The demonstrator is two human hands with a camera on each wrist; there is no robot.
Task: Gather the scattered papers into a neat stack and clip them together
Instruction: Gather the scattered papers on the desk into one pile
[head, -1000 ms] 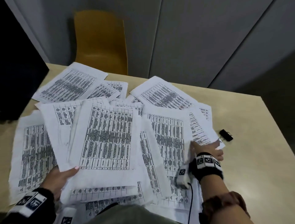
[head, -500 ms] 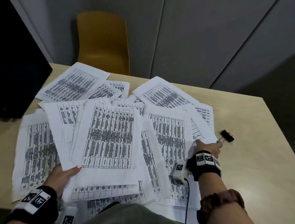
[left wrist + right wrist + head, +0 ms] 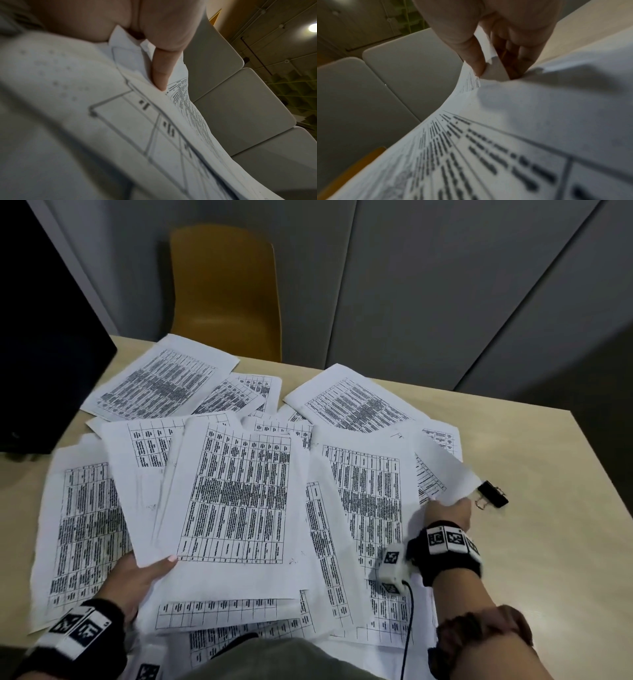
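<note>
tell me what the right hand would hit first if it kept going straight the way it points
Probably the black binder clip, just beyond the right hand, which pinches a sheet of paper; the depth between them is unclear.

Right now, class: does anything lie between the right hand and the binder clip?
Nothing visible does. The binder clip lies on bare table just beyond the right hand, which pinches a sheet's corner beside it.

The head view looks forward and down from above the near edge of the table point(image 3: 548, 474), taking in the spread papers point(image 3: 236, 498) and the yellow chair point(image 3: 222, 292) beyond. Each wrist view sits very close under its hand, looking along the fingers over a lifted sheet toward grey wall panels point(image 3: 240, 111). All three views share the papers.
</note>
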